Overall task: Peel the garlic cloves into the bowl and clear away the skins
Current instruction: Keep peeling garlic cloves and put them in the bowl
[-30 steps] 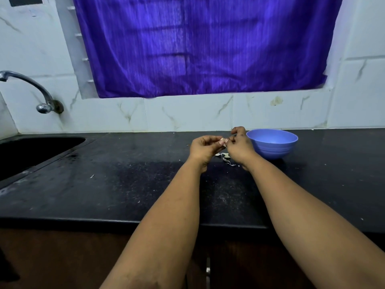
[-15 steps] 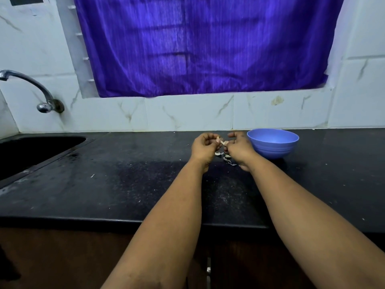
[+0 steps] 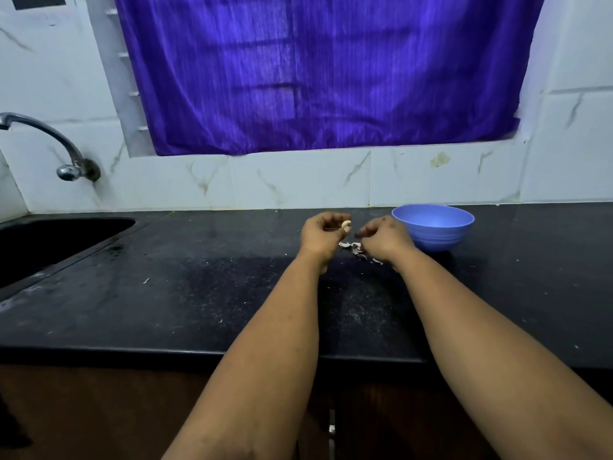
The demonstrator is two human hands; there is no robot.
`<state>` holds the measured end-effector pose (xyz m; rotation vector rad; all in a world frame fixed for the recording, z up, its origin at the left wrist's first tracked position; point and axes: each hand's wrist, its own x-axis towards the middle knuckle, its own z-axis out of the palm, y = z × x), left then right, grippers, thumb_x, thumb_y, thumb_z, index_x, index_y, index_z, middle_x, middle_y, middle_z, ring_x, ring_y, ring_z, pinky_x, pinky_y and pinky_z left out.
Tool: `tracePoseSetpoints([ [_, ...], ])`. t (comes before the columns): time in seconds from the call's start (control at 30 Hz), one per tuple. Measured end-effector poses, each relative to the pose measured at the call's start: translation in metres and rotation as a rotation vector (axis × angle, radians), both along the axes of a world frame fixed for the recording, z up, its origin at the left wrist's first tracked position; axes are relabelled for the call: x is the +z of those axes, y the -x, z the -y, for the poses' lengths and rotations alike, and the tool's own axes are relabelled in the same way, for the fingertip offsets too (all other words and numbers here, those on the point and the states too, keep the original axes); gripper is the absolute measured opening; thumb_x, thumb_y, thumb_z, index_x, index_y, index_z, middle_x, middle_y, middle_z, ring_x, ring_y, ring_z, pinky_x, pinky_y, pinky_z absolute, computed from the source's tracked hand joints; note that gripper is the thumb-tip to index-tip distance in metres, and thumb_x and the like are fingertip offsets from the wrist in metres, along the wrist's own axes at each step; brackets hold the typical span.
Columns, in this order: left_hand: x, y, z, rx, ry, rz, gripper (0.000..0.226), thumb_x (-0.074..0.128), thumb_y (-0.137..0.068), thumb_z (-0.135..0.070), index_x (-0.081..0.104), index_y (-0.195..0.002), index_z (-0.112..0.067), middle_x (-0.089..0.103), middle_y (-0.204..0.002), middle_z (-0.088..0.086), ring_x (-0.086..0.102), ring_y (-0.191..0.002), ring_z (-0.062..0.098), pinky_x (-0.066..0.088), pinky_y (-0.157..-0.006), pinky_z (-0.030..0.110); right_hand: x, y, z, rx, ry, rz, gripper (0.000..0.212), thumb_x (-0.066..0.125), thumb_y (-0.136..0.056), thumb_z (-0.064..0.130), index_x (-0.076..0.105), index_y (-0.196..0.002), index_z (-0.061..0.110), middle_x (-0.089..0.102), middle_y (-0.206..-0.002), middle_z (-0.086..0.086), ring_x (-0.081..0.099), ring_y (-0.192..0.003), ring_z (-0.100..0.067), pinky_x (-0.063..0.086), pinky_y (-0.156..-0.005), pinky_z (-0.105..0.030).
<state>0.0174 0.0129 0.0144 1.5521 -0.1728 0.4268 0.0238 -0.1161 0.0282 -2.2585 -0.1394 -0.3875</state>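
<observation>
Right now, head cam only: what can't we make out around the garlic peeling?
- Blue bowl: its near wall hides the bottom, so any cloves inside go unseen.
- Right hand: blurred; whether it pinches a skin can't be told.
- Skins: partly behind the right hand, too small to count.
- Garlic clove in left hand: curled fingers hide its lower part.

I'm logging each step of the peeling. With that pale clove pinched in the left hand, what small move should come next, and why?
Probably carry the pale peeled garlic clove rightwards and drop it into the round blue plastic bowl. The left hand pinches it looking bare, the right hand has drawn apart, and torn papery skins lie on the black stone counter between them.
</observation>
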Motion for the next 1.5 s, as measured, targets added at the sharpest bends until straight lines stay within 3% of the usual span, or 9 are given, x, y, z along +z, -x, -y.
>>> tracePoseSetpoints([
  [0.1,0.001,0.002,0.0,0.022,-0.058,0.021,0.024,0.068,-0.076,0.015,0.066,-0.098,0.005,0.062,-0.073,0.002,0.059,-0.062,0.0,0.052,-0.065,0.013,0.003,0.0,0.001,-0.015,-0.303,0.161,0.006,0.068,-0.086,0.016,0.073,-0.089,0.014,0.072,-0.081,-0.003,0.07,-0.082,-0.019,0.057,-0.081,-0.032],
  [0.17,0.001,0.003,0.0,0.021,-0.059,0.037,0.027,0.069,-0.073,0.018,0.065,-0.098,0.008,0.062,-0.073,0.004,0.061,-0.056,-0.004,0.052,-0.061,0.012,0.003,0.0,0.0,0.026,-0.454,0.13,0.008,0.073,-0.085,0.024,0.071,-0.079,0.019,0.071,-0.074,-0.002,0.071,-0.078,-0.018,0.058,-0.077,-0.033],
  [0.27,0.002,0.004,-0.001,0.014,-0.063,0.047,0.026,0.069,-0.073,0.019,0.064,-0.094,0.004,0.062,-0.072,0.006,0.062,-0.055,-0.002,0.052,-0.059,0.012,0.0,0.002,-0.002,0.194,-0.494,0.021,0.013,0.075,-0.083,0.016,0.068,-0.072,0.02,0.071,-0.071,-0.001,0.069,-0.074,-0.014,0.056,-0.077,-0.028],
  [0.47,0.0,0.002,-0.003,0.037,-0.115,0.066,0.017,0.075,-0.078,-0.002,0.071,-0.094,-0.001,0.071,-0.084,0.006,0.066,-0.076,0.008,0.053,-0.072,0.015,0.002,0.001,0.003,0.278,-0.725,-0.038,0.007,0.072,-0.082,0.003,0.068,-0.082,0.008,0.07,-0.081,-0.007,0.068,-0.075,-0.014,0.056,-0.068,-0.019],
  [0.7,0.001,0.004,-0.005,0.047,-0.174,0.075,0.011,0.07,-0.084,-0.006,0.073,-0.095,-0.006,0.072,-0.088,0.004,0.066,-0.084,0.009,0.053,-0.079,0.02,0.003,0.004,0.004,0.304,-0.763,-0.038,0.011,0.072,-0.08,-0.003,0.068,-0.086,0.005,0.071,-0.084,-0.01,0.071,-0.079,-0.017,0.058,-0.072,-0.022],
  [0.9,0.004,0.005,-0.005,0.069,-0.202,0.109,0.011,0.07,-0.084,-0.006,0.073,-0.095,-0.004,0.072,-0.087,0.005,0.063,-0.074,0.0,0.05,-0.069,0.009,0.005,0.006,0.003,0.276,-0.765,-0.021,0.01,0.074,-0.078,-0.002,0.068,-0.079,0.006,0.071,-0.083,-0.011,0.07,-0.077,-0.016,0.057,-0.069,-0.02],
  [1.23,0.002,0.002,-0.004,0.087,-0.182,0.125,0.008,0.073,-0.082,-0.008,0.074,-0.09,-0.007,0.074,-0.086,0.005,0.068,-0.082,0.01,0.055,-0.078,0.024,0.006,0.007,0.0,0.234,-0.767,0.023,0.012,0.073,-0.079,-0.002,0.067,-0.077,0.007,0.07,-0.076,-0.008,0.068,-0.069,-0.011,0.054,-0.061,-0.015],
  [1.37,0.003,0.004,-0.002,0.088,-0.18,0.118,0.006,0.074,-0.081,-0.007,0.074,-0.087,-0.007,0.073,-0.082,0.005,0.066,-0.075,0.01,0.056,-0.076,0.026,0.004,0.003,0.0,0.214,-0.653,0.057,0.013,0.072,-0.082,0.002,0.066,-0.076,0.012,0.069,-0.076,-0.006,0.065,-0.07,-0.012,0.055,-0.068,-0.02],
  [1.5,0.009,0.013,0.002,-0.028,0.081,0.002,0.001,0.068,-0.084,0.0,0.068,-0.083,0.001,0.068,-0.072,0.01,0.067,-0.063,0.013,0.058,-0.07,0.022,0.001,-0.002,-0.002,0.193,-0.539,0.105,0.017,0.068,-0.087,0.006,0.064,-0.075,0.018,0.065,-0.075,0.0,0.059,-0.069,-0.011,0.053,-0.075,-0.027],
])
